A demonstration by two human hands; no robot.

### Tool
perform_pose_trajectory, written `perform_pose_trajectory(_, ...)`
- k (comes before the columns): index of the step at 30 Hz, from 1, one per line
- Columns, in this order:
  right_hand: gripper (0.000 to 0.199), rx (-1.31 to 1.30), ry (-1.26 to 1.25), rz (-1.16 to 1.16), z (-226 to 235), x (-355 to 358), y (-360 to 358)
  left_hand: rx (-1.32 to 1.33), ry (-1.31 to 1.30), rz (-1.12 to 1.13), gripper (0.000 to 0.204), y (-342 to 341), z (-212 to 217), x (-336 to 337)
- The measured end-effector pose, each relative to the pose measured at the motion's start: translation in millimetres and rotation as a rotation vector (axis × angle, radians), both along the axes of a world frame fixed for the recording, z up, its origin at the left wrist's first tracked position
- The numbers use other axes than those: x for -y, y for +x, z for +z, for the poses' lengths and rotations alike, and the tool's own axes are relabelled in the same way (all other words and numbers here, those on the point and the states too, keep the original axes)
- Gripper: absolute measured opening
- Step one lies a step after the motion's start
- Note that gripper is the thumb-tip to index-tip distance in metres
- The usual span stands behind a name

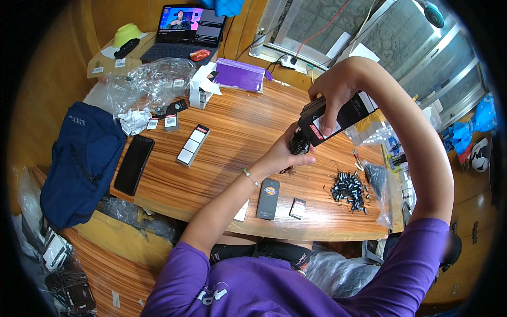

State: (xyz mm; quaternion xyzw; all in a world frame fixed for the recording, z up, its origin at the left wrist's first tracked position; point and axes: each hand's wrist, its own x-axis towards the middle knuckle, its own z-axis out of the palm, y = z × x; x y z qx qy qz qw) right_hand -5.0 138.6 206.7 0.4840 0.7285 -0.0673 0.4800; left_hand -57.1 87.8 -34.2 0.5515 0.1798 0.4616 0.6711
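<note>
Black red-labelled box (338,119) held aloft; lit laptop screen (191,24) (far back).

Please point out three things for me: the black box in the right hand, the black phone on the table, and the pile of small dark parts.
black box (346,113), head view, its side face
black phone (133,164), head view, screen middle
pile of small dark parts (349,191), head view, heap centre

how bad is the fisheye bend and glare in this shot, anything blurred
Head view: strong fisheye, with a black rim at the corners and the striped wooden table edge bowing. The frosted window at top right is bright and washed out. The open laptop screen glows but stays readable as a picture. The right hand holding the black rectangular box looks sharp; the pile of small dark metal parts is too fine to resolve.
</note>
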Motion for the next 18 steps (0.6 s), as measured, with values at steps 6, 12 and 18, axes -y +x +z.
perform_pose_trajectory(6,0.084,-0.081,0.019,-0.061,11.2,0.8,12.7,-0.226,-0.037,0.033,0.037,-9.6,-0.1,-2.4)
perform_pose_trajectory(12,0.085,-0.155,0.082,-0.058,22.0,-11.2,28.6,-0.516,0.013,0.027,0.043,-26.2,-29.4,-21.0)
perform_pose_trajectory(18,0.090,-0.102,0.089,-0.090,23.9,-21.9,25.2,-1.111,0.515,0.359,0.083,-76.0,15.6,13.0)
